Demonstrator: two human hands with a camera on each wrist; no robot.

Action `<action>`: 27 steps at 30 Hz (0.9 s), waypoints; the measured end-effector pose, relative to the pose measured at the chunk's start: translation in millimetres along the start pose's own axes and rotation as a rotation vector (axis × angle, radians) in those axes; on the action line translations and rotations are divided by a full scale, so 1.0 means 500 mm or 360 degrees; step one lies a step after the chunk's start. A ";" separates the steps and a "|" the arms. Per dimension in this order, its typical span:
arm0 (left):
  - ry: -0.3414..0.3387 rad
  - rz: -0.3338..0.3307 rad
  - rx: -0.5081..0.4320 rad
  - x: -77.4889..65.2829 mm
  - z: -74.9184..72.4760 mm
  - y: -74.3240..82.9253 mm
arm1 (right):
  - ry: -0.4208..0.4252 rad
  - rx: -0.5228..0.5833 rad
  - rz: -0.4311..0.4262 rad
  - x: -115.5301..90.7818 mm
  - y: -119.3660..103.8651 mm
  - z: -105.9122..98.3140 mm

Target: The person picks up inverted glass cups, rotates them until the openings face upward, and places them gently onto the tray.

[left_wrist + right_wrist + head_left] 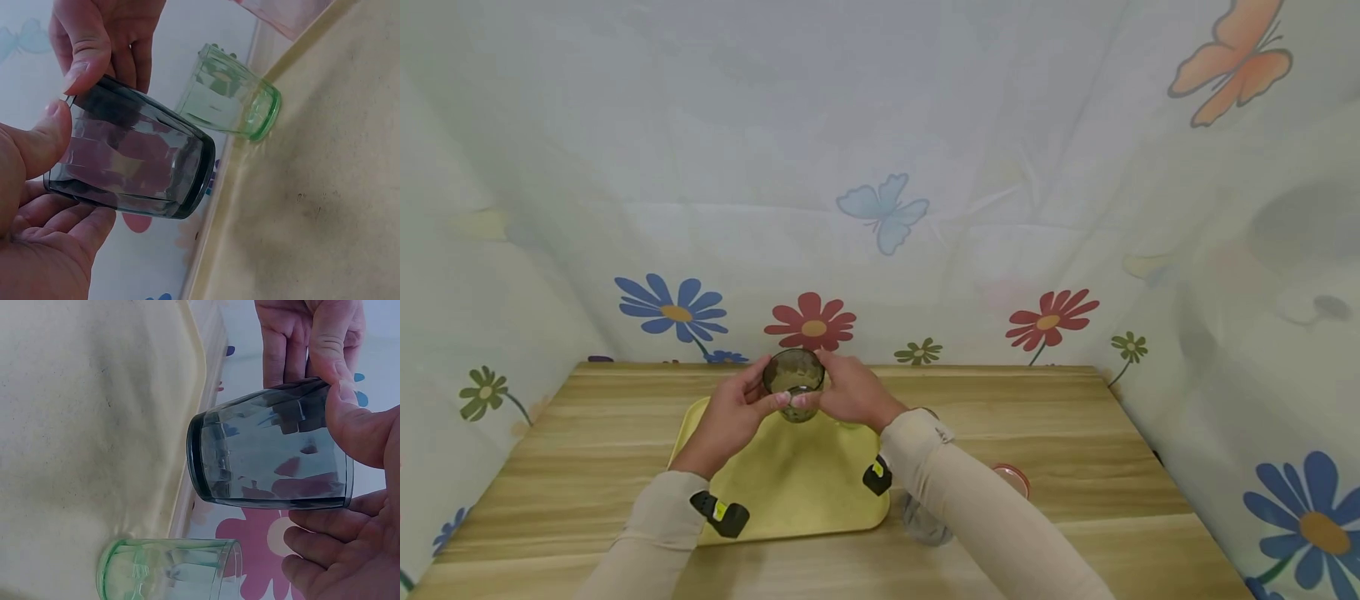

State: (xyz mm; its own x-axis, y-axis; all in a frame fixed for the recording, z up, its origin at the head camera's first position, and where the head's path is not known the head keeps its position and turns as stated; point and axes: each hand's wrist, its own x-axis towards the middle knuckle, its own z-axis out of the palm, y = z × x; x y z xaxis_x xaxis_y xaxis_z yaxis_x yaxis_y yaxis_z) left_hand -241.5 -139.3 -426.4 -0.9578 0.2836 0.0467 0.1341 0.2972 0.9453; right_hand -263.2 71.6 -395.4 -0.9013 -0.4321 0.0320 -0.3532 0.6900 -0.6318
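A dark grey, see-through drinking glass (pixel 793 375) is held up over the far part of the yellow tray (pixel 805 496), its mouth tilted toward me. My left hand (pixel 730 417) grips it from the left and my right hand (pixel 853 392) from the right. Both thumbs lie at the near rim, with fingers along the sides. In the left wrist view, a green-tinted glass (pixel 231 100) stands on the tray near its edge, apart from the grey one. My right hand mostly hides that green glass in the head view.
Beside the tray, partly under my right forearm, sits a clear glass (pixel 925 525). A red-rimmed round thing (pixel 1013 480) is further right on the wooden table (pixel 1075 542). Something pink and see-through (pixel 290 12) shows past the tray's edge. A flowered cloth wall (pixel 962 275) stands behind.
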 end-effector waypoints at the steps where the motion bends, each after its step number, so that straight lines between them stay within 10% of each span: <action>1: -0.0002 -0.0004 0.0004 0.001 0.000 -0.002 | -0.0005 -0.0002 0.0006 0.000 0.000 0.001; 27: -0.0050 -0.0046 0.0047 0.019 -0.009 -0.049 | -0.0203 -0.0675 0.0103 0.037 -0.002 0.023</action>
State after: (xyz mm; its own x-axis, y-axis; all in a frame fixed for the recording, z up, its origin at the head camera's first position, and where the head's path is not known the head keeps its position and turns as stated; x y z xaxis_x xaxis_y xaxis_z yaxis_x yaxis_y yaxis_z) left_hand -254.9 -147.9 -447.8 -0.9531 0.3026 0.0090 0.1143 0.3323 0.9362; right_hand -276.4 56.2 -402.9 -0.8961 -0.4301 -0.1100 -0.3927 0.8835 -0.2553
